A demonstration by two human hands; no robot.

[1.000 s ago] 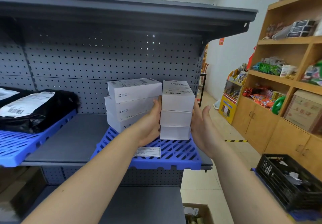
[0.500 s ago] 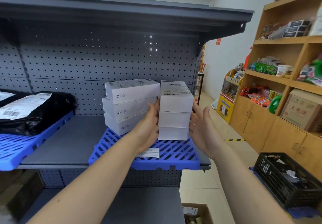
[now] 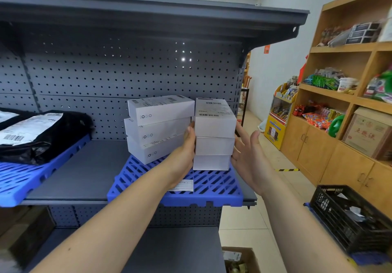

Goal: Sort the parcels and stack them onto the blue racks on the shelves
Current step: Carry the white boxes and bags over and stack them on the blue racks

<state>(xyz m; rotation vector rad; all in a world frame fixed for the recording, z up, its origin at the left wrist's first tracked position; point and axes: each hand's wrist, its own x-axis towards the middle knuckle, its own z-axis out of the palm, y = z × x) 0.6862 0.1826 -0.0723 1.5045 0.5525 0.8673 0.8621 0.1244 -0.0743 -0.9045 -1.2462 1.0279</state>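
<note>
Two stacks of white parcel boxes stand on a blue rack [image 3: 214, 190] on the grey shelf. The left stack [image 3: 158, 129] has three boxes, slightly skewed. The right stack [image 3: 214, 133] has three boxes with a shipping label on top. My left hand [image 3: 182, 156] lies flat against the left side of the right stack, between the two stacks. My right hand [image 3: 248, 158] is at the stack's right side with straight fingers, fingertips near or touching the boxes. A second blue rack [image 3: 19, 179] at the far left holds black bagged parcels [image 3: 40, 136].
A perforated grey back panel and an upper shelf [image 3: 148, 11] close in the space. A wooden cabinet [image 3: 339, 136] with goods stands at right. A black crate [image 3: 352, 217] sits on the floor at right, a cardboard box [image 3: 239, 260] below.
Both hands stay at the sides of the right stack. My right hand has eased slightly back from the boxes. The view shifted a little.
</note>
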